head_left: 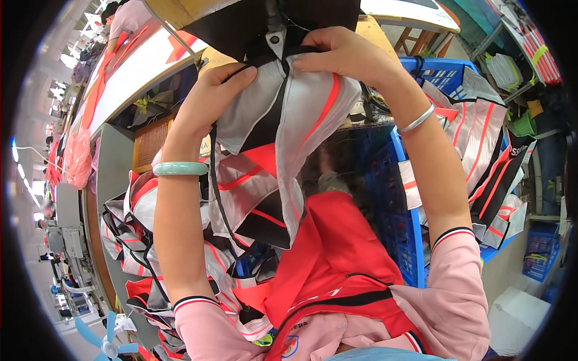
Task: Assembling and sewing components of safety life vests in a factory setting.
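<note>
Both my hands hold up a sewn grey fabric piece [310,114] with black panels and red stripes, and it hangs down toward my lap. My left hand [220,93] pinches its black upper edge on the left, thumb on top. On the right, my right hand [337,57] grips the same edge with the thumb over the cloth. Between the hands, a small pointed metal plate [275,42] of a black machine [235,27] meets the fabric edge. The fingers under the cloth are hidden.
Piled sewn pieces [138,259] lie at my left. A blue crate [415,240] at my right stands beside more striped pieces [481,138]. My lap is covered by a red apron [337,246]. Far left, another person [126,24] leans over a white table [150,60].
</note>
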`<state>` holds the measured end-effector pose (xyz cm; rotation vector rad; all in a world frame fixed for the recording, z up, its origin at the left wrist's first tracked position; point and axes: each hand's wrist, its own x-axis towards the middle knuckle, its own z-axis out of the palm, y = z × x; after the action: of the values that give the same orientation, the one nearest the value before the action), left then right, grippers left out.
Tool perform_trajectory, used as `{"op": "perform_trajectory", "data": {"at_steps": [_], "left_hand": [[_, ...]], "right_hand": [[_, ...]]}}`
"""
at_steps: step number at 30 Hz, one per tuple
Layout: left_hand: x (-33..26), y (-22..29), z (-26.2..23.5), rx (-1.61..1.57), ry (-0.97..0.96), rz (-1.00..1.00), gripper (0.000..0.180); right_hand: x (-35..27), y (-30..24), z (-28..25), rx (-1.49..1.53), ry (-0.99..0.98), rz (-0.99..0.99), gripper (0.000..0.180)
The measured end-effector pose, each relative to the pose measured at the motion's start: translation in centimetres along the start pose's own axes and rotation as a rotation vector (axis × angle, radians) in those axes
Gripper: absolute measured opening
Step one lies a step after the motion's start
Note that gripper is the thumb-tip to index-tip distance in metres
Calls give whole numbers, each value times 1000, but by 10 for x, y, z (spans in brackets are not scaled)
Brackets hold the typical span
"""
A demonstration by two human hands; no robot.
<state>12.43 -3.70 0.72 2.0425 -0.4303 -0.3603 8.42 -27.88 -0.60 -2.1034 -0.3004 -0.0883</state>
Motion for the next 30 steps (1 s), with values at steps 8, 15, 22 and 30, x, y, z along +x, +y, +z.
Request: {"op": "perform_trajectory", "data": {"at_steps": [8, 15, 22, 30], "left_hand": [[-45, -4, 2, 348, -483, 98, 38], [-53, 3, 76, 92, -895, 40, 41], [-113, -16, 81, -12, -417, 203, 62], [-167, -28, 82, 326, -34, 413, 41]], "right_hand": [[-92, -57, 21, -300, -180, -443, 28], [-137, -82, 103, -968, -323, -611, 15], [-136, -33, 81, -640, -136, -333, 12], [-133, -37, 45, -256, -231, -182, 14]]}}
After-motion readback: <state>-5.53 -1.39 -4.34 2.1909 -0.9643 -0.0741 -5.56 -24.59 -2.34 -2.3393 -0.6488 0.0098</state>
